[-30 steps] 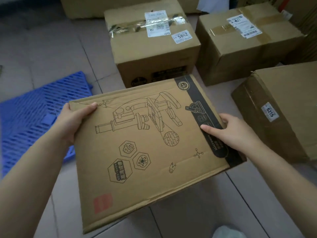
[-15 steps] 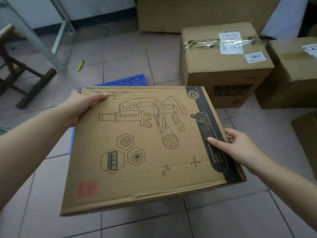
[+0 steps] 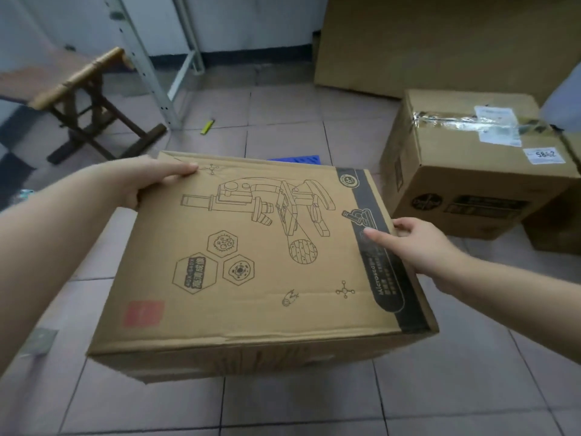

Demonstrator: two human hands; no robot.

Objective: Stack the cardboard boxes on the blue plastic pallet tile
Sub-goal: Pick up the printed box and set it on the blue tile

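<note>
I hold a flat cardboard box [image 3: 261, 265] printed with a microscope drawing and a black stripe, above the tiled floor. My left hand [image 3: 147, 179] grips its far left corner, thumb on top. My right hand [image 3: 415, 243] grips its right edge over the black stripe. The blue plastic pallet tile [image 3: 298, 159] is almost wholly hidden behind the box; only a small blue strip shows past the box's far edge.
A taped cardboard box labelled 5842 [image 3: 478, 171] stands on the floor to the right, another box [image 3: 562, 228] beside it. A big cardboard sheet [image 3: 440, 42] leans at the back. A wooden stool [image 3: 85, 102], a metal rack leg [image 3: 147, 70] and a yellow marker [image 3: 207, 126] lie at the left back.
The box and both hands have swung left with my view; the pallet tile has gone from plainly seen at left to nearly covered by the box, and the boxes at right have slid out of frame.
</note>
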